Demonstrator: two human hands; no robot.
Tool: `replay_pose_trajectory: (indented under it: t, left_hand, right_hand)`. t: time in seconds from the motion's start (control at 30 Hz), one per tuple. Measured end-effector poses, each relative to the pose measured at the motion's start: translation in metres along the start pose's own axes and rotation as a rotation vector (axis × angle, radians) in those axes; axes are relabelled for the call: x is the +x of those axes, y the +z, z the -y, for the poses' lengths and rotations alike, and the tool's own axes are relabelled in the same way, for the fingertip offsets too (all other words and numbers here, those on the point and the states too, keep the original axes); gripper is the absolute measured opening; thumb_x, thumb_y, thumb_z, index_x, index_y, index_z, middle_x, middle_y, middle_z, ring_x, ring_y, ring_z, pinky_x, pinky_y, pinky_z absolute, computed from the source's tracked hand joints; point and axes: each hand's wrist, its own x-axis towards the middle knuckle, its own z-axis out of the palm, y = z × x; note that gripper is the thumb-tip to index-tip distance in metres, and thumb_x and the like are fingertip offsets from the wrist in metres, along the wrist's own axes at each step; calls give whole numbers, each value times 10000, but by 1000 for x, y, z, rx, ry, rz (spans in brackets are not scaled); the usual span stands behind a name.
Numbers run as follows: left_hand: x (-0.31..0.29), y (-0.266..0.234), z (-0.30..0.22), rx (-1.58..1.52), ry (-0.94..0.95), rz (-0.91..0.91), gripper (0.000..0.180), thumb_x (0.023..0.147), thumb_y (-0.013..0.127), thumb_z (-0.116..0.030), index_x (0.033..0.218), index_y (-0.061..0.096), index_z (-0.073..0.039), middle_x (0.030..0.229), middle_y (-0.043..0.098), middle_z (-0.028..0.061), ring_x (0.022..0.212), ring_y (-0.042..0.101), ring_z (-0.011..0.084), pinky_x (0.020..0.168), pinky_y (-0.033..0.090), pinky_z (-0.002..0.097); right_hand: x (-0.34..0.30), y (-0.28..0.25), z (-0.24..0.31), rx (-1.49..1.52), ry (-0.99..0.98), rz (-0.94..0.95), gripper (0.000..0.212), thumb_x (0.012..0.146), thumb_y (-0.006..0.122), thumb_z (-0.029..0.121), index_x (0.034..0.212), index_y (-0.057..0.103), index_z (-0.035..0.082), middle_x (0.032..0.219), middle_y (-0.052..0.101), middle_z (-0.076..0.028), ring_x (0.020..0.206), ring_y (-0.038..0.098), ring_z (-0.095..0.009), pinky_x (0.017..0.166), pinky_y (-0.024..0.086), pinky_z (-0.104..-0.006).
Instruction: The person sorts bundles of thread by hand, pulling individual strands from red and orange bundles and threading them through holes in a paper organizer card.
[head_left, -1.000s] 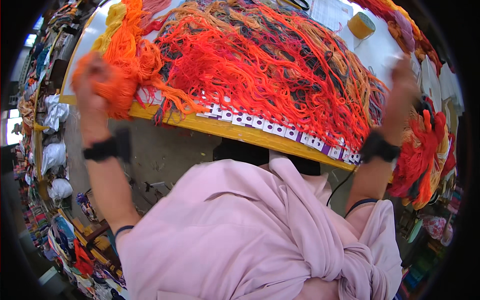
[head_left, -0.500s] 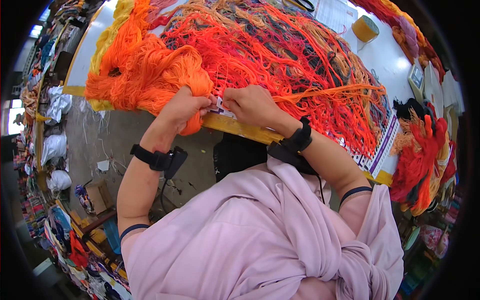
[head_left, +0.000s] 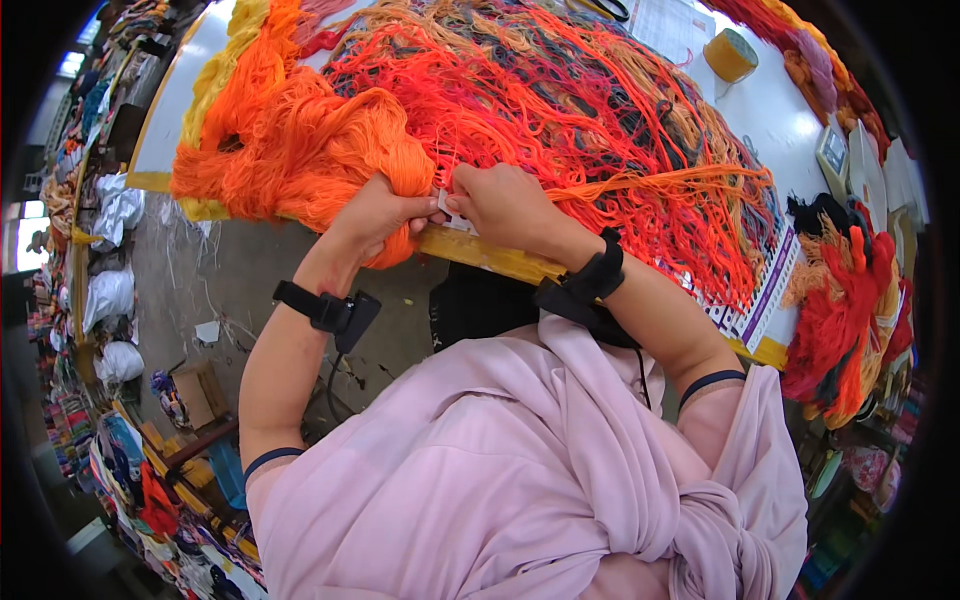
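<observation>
My left hand (head_left: 378, 215) is closed at the table's front edge, thumb and finger pinched at the end of a white card (head_left: 455, 220). A thick hank of bright orange yarn (head_left: 345, 140) lies against that hand, its folded end hanging down beside the wrist. Just to the right, my right hand (head_left: 508, 205) is closed too, its curled fingertips meeting over the card. Whatever thin thread they pinch is hidden. Beyond both hands spreads a wide mass of loose red, orange, tan and dark threads (head_left: 540, 130).
Yellow yarn (head_left: 225, 80) lies at the table's left. A purple-and-white card strip (head_left: 768, 285) sits near the right corner. Back right are a yellow tape roll (head_left: 730, 56) and a small grey device (head_left: 832, 150). Red and orange hanks (head_left: 845, 310) hang off the right side.
My left hand has shifted slightly to the right, and the orange hank's folded end has moved with it. My right hand has moved only a little, staying over the card.
</observation>
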Motion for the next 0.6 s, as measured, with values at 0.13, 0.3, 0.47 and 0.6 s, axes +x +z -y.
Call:
replay_pose_trajectory:
  t: [0.13, 0.3, 0.47, 0.6]
  left_hand:
    - [-1, -3, 4, 120, 128, -29, 129, 848, 689, -43, 963, 642, -9, 782, 667, 51, 575, 557, 70, 533, 455, 223]
    - [-7, -16, -7, 169, 90, -141, 123, 841, 693, -46, 944, 632, -17, 773, 648, 45, 566, 550, 78, 523, 450, 224]
    - [-6, -19, -1, 176, 91, -141, 135, 826, 721, -46, 915, 623, -19, 776, 640, 37, 574, 552, 84, 518, 454, 235]
    - [-11, -10, -8, 148, 91, -151, 146, 819, 737, -56, 914, 630, -25, 775, 636, 21, 601, 563, 87, 529, 461, 245]
  right_hand:
    - [1, -2, -3, 64, -31, 45, 201, 904, 604, 249, 867, 579, 53, 716, 622, -171, 725, 621, -395, 618, 439, -494]
    - [0, 2, -7, 84, -40, 42, 192, 903, 597, 236, 856, 585, 50, 699, 617, -175, 695, 613, -399, 620, 438, -502]
    - [0, 0, -3, 49, -31, 45, 188, 904, 593, 226, 856, 586, 44, 693, 614, -180, 686, 610, -400, 621, 439, -504]
    - [-1, 2, -7, 69, -46, 29, 198, 904, 595, 232, 862, 585, 39, 696, 613, -186, 687, 611, -399, 622, 439, -502]
